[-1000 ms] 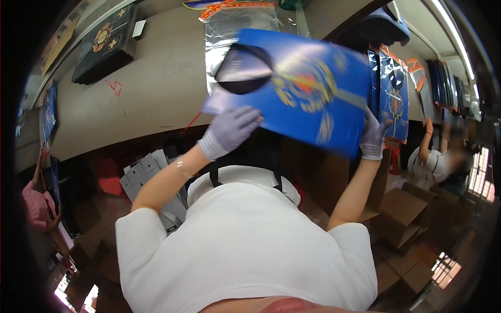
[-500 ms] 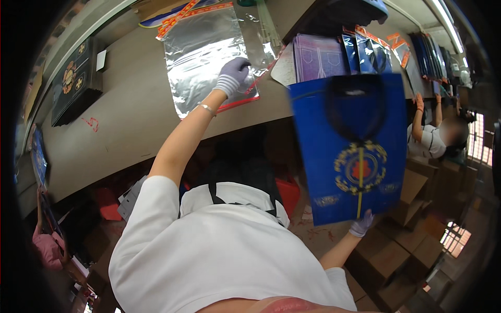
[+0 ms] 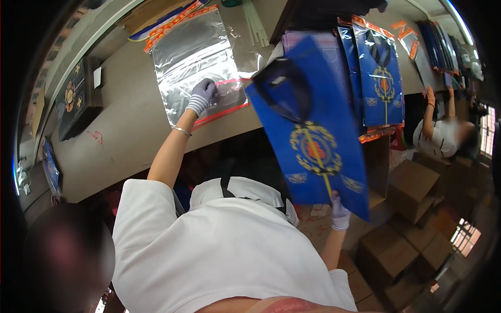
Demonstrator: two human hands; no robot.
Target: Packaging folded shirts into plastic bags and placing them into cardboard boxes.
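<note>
The person in the white T-shirt (image 3: pixel 224 255) is at a long grey-brown table (image 3: pixel 122 141), and both hands have thin, pale purple gloves on. The right hand (image 3: pixel 340 211) holds a folded blue shirt (image 3: pixel 315 151) by its bottom end. I see the thumb on the front, and the fingers are closed on the shirt, tucked behind it. The shirt is at the person's right, by the table's front edge. It is tilted, with its black collar (image 3: pixel 286 91) up and leaning left. It has a gold ring on it with red in the middle, and a yellow line runs down through it. I can't tell if its top end touches the table.

The left hand (image 3: pixel 202 95) is on the shiny clear plastic bags (image 3: pixel 193 57), close to their red bottom strip. Its fingers are curled in, but I can't tell if they pinch a bag. A thin bracelet (image 3: pixel 182 130) goes around that wrist.

Behind the blue shirt are more blue shirts in clear bags (image 3: pixel 383 96), with orange tops. On the left side sits a pile of black packs (image 3: pixel 78 104) with a white card (image 3: pixel 97 77) beside it. Brown boxes (image 3: pixel 407 190) are down on the right, and another person (image 3: pixel 438 138) reaches up to the table there.
</note>
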